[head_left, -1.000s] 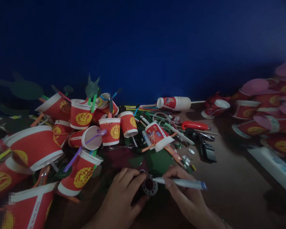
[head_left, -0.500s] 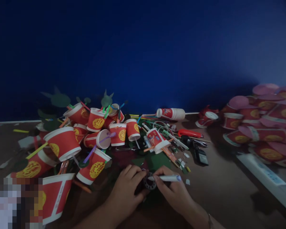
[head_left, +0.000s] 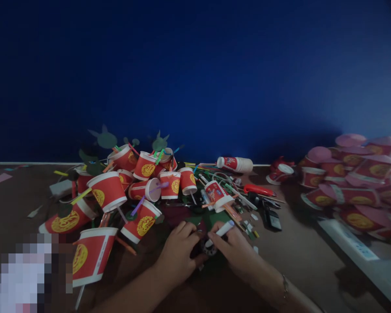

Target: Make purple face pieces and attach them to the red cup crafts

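Pinched in my right hand [head_left: 230,241] is a white pen [head_left: 222,232], its lower end over a small dark ring-shaped piece [head_left: 210,248]. My left hand [head_left: 179,248] curls against the left side of that ring, thumb and fingers around its edge. Dark green sheets [head_left: 215,217] lie just beyond both hands. A red and white paper cup [head_left: 217,195] with orange straws rests tilted behind them. What exactly is on the ring's face is too dark to tell.
Many red cups with straws [head_left: 107,191] crowd the left. Behind lie stacked cups [head_left: 235,164]; a red tool [head_left: 259,190] and a black device [head_left: 272,218] sit right of centre. Pink-topped cups [head_left: 358,195] pile up at far right, near a white box [head_left: 348,239].
The view has shifted, so the left cups appear farther right. The pen in my right hand has swung to a steeper slant. My left hand remains at the ring.
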`<state>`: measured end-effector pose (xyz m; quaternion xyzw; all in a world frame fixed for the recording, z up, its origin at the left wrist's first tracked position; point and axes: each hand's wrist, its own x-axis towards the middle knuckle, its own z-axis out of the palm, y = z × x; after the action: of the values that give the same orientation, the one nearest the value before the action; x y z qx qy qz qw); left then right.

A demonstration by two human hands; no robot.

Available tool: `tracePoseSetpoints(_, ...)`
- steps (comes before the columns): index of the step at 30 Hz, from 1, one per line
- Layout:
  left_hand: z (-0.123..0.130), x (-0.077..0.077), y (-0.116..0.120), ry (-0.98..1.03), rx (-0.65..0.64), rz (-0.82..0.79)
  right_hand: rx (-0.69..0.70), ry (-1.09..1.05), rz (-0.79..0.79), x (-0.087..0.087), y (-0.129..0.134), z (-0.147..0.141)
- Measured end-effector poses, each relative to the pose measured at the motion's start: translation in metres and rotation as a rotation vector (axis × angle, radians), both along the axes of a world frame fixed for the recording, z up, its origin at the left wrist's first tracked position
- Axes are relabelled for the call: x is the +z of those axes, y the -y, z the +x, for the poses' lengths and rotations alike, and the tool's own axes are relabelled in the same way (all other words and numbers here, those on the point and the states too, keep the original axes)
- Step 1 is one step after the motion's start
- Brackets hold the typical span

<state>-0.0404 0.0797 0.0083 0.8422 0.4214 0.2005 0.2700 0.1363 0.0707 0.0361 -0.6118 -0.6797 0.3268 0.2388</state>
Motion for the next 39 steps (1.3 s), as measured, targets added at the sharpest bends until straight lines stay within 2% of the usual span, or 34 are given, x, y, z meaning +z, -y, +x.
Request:
tracePoseSetpoints(7,-0.001,-0.002,-0.002,-0.046,-0.002,-0.024,0.204,0.257,-0.05,0.024,-0.021,-0.008)
tracePoseSetpoints(12,0.001,-0.001,-0.004,-0.083,0.024,-0.034,0.299,0.477,-0.098,0.032,-0.028,-0.01)
tracePoseSetpoints(19,0.001,-0.001,-0.005,-0.038,0.047,0.043,0.389,0.693,-0.043,0.05,-0.023,-0.019)
tracePoseSetpoints(24,0.0,0.002,-0.004,-0.002,0.053,0.04,0.437,0.797,0.033,0.061,-0.014,-0.028)
tracePoseSetpoints(31,0.001,-0.001,-0.005,-0.03,0.052,0.04,0.477,0.814,0.166,0.054,-0.003,-0.031)
tracePoseSetpoints(39,-0.001,-0.002,-0.007,-0.007,0.015,0.014,0.502,0.663,0.334,0.025,0.011,-0.012)
